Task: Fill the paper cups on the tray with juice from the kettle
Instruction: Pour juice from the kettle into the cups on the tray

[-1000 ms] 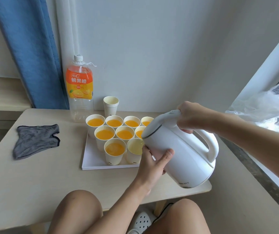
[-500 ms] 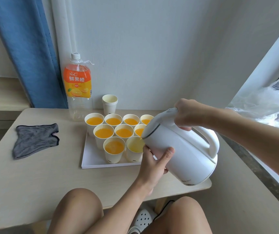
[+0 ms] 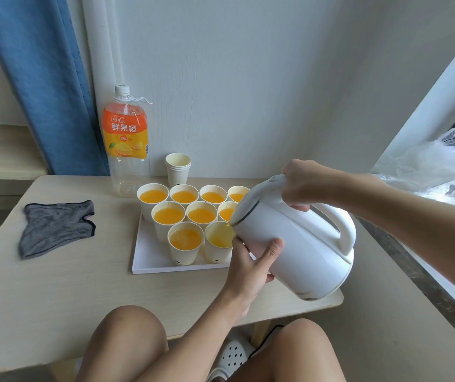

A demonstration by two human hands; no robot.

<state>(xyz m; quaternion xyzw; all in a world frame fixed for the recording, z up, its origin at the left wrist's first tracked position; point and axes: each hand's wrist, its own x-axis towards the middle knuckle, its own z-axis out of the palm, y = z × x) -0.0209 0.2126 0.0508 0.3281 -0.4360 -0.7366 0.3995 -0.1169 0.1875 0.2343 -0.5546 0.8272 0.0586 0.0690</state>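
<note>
Juice (image 3: 169, 215) stands high in most of the paper cups (image 3: 145, 209) packed in rows on the white tray (image 3: 149, 264), which lies mid-worktop (image 3: 55, 293) toward the far edge. The front right cup (image 3: 215, 250) holds a paler, shallower pool, and the white kettle (image 3: 303, 244) is tilted over the tray's right side with its spout at that cup's rim. The right hand (image 3: 304, 186) grips the top of the kettle's handle. The left hand (image 3: 249, 268) cradles the kettle's lower body, thumb pressed on its wall, the other fingers hidden. A juice bottle (image 3: 125, 139) and a stack of spare cups (image 3: 178, 172) stand at the far edge, and a grey cloth (image 3: 55, 230) lies near the left edge.
</note>
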